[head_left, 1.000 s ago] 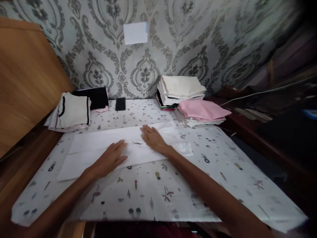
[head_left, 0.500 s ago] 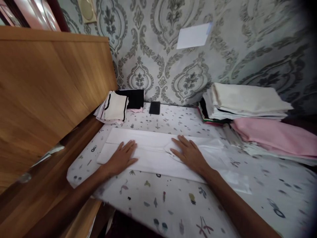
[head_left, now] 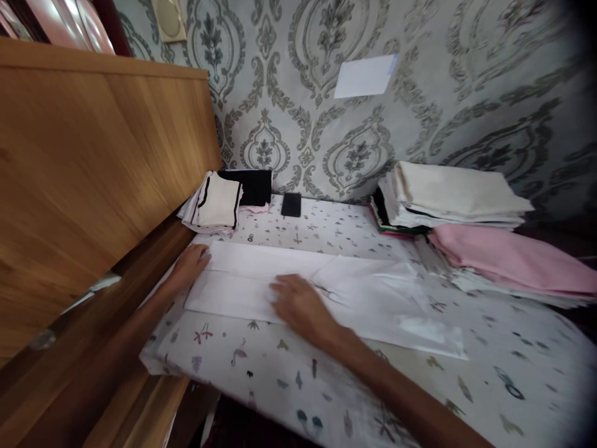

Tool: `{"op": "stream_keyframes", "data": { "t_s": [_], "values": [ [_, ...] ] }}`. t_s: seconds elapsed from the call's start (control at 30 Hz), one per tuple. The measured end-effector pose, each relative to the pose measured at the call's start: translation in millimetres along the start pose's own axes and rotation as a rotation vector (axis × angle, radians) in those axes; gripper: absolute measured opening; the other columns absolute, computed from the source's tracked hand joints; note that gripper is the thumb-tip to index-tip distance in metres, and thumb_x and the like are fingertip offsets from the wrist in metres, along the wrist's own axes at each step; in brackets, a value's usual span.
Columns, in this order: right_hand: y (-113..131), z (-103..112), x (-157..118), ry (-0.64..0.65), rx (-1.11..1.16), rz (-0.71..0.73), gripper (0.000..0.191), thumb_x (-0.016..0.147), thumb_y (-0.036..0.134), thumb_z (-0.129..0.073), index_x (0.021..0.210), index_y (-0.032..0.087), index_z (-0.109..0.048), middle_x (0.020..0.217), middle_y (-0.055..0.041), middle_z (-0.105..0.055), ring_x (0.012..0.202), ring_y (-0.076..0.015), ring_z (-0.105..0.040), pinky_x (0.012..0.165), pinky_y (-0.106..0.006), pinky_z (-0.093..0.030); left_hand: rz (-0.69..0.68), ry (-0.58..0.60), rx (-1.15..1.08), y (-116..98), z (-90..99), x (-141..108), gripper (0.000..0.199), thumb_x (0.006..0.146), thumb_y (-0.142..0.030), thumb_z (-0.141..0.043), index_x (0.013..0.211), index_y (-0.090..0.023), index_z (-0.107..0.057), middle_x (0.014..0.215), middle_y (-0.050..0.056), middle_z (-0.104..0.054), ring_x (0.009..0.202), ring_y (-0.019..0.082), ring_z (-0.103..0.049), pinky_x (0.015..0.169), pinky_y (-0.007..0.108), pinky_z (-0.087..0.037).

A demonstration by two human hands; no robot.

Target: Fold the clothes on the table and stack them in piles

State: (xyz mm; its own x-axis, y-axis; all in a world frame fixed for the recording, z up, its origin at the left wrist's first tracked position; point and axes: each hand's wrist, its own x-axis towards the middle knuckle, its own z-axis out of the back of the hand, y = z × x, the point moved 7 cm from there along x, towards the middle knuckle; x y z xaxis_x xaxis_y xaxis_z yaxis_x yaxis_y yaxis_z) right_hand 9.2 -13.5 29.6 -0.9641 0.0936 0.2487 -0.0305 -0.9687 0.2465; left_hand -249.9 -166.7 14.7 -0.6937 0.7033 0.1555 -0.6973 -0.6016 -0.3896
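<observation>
A long, flat white folded garment (head_left: 242, 283) lies across the patterned table cover (head_left: 265, 367), wrinkled toward its right part. At its left end is my left hand (head_left: 189, 267), the fingers bent together at the far left corner of the cloth. My right hand (head_left: 303, 308) is over the middle of the garment, palm down. Motion smears its fingers, so whether they press on the cloth is unclear. Near the right hand the fabric shows a small dark-edged gap or fold (head_left: 326, 291).
Folded cloths with black trim (head_left: 217, 202) and a black phone-like item (head_left: 291, 205) lie at the back. Cream folded fabric (head_left: 459, 190) and pink fabric (head_left: 504, 258) are stacked at right. A wooden panel (head_left: 102, 162) stands on the left, before a patterned wall (head_left: 298, 93).
My left hand has moved left, from on top of the garment to its left end. My right hand has slid left toward the middle. The table cover's near left corner has shifted.
</observation>
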Motion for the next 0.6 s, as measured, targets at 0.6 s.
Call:
{"op": "stream_keyframes", "data": {
  "t_s": [0.6],
  "values": [
    [146, -58, 97, 0.208, 0.048, 0.147, 0.025, 0.080, 0.010, -0.061, 0.105, 0.007, -0.060, 0.098, -0.0165, -0.069, 0.087, -0.0265, -0.067, 0.065, -0.037, -0.056, 0.137, 0.146, -0.225, 15, -11.1, 80, 0.014, 0.060, -0.031, -0.058, 0.064, -0.020, -0.048, 0.061, -0.004, -0.048, 0.064, 0.015, -0.047, 0.057, 0.024, -0.034]
  ]
}}
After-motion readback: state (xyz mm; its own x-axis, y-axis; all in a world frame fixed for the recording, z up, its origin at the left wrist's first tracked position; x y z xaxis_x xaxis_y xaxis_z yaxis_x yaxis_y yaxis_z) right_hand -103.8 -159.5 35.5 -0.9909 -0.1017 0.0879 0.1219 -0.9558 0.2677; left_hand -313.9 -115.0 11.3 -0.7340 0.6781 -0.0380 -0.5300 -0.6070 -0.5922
